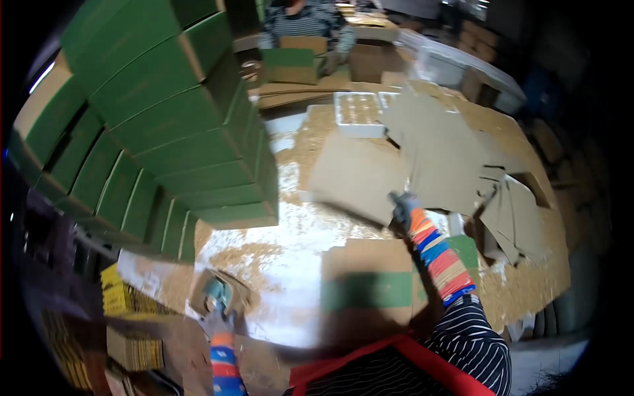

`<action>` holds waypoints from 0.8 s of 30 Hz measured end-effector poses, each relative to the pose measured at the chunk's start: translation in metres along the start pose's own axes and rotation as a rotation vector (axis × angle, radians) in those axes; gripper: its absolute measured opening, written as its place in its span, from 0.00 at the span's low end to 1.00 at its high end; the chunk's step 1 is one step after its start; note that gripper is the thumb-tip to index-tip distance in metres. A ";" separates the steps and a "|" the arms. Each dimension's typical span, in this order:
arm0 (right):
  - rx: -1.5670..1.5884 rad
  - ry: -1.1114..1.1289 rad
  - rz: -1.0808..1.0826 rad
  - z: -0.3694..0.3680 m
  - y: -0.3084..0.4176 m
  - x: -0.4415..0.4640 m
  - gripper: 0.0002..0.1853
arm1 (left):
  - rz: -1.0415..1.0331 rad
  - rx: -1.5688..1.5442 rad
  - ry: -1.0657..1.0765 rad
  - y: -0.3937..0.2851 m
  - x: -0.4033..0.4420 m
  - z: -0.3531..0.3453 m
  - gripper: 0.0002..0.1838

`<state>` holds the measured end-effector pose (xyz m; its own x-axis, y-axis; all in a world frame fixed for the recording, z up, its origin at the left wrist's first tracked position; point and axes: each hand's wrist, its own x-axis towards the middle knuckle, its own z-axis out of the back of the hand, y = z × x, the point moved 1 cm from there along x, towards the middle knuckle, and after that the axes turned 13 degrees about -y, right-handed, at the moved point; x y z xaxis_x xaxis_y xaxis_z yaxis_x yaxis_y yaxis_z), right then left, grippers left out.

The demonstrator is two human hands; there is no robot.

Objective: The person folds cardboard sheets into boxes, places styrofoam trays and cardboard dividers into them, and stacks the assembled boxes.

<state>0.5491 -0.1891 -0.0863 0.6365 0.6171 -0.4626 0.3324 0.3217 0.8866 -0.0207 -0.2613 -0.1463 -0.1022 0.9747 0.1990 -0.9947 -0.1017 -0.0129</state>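
My left hand (216, 322), gloved and low on the left, is closed on what looks like a tape dispenser (228, 294), tan with a teal middle. The exact shape is blurred. Further forward, my right hand (403, 206), in a dark grey glove, grips the near right edge of a flat cardboard sheet (356, 173). This sheet is tilted and smeared by motion. Below it on the table lies a flattened brown carton (366, 261) with a green band, partly in shadow. Striped sleeve covers wrap both forearms.
Green cartons (172, 112) are stacked high on the left. More cardboard sheets (436, 145) and a folded carton piece (508, 218) lie on the right. A white tray (360, 131) of tan items stands behind. Across the table (284, 254), a person (307, 26) handles a green-and-brown box (290, 66).
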 end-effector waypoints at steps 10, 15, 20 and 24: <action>-1.480 0.281 0.929 0.132 -0.029 -0.209 0.44 | -0.029 0.037 0.262 -0.104 -0.062 0.062 0.40; -1.620 0.131 1.443 0.170 -0.152 -0.196 0.28 | -0.407 -0.278 -0.124 -0.200 -0.070 0.151 0.38; -1.093 0.235 1.792 0.186 -0.099 -0.214 0.18 | -1.139 -0.693 0.219 -0.300 -0.100 0.193 0.42; -1.198 0.334 1.733 0.182 0.041 -0.245 0.14 | -1.323 -0.696 0.637 -0.307 -0.066 0.254 0.34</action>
<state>0.5336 -0.4581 0.0638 -0.4272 0.7444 0.5132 -0.8828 -0.4660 -0.0589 0.2930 -0.3453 0.0937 0.9704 0.2408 0.0171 -0.1779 0.7614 -0.6234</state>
